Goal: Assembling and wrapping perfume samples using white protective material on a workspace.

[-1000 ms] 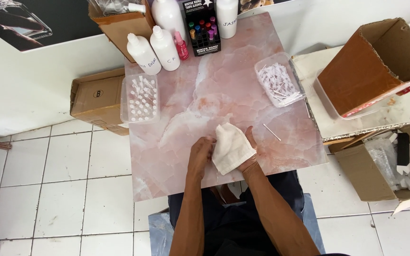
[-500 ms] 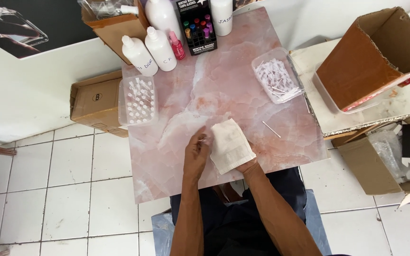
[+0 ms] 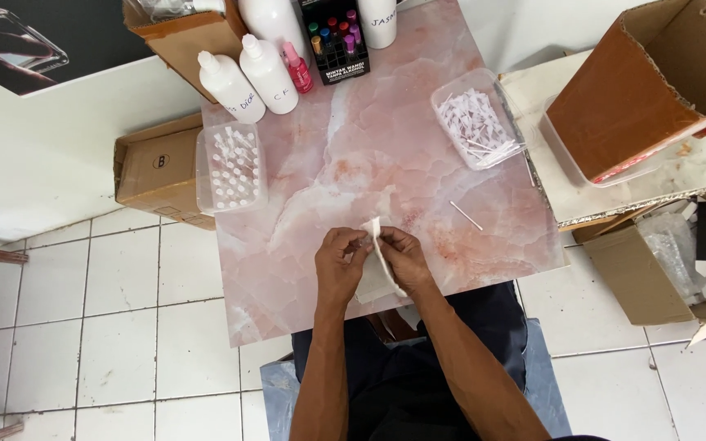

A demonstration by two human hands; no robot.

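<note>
Cloth (image 3: 377,265), white and soft, is held between both hands at the near edge of the pink marbled desk (image 3: 353,155), standing up on its edge with its lower part lying on the desk surface. The left hand (image 3: 338,265) has its fingers curled closed around something small and dark against the cloth; what that small thing is, I cannot tell. The right hand (image 3: 404,260) is also closed, pinching the cloth from the other side. As I judge it, the wiping of this small piece is in the middle and not finished, because both hands are wrapped on it and nothing is set down beside them. To the left on the desk stands a clear plastic tray (image 3: 231,167) full of small white-capped vials in rows, and this looks like much work already prepared or waiting. At the far right is another clear tray (image 3: 475,126) with many thin white sticks, and one loose stick (image 3: 466,215) lies alone on the desk. At the far edge stand two white squeeze bottles (image 3: 247,77) with handwritten labels, a small pink bottle (image 3: 297,69), and a black box (image 3: 335,37) showing coloured caps and a printed label. Brown cardboard boxes stand around: one on the floor at left (image 3: 153,171) with a round mark, one open at right (image 3: 647,82).
</note>
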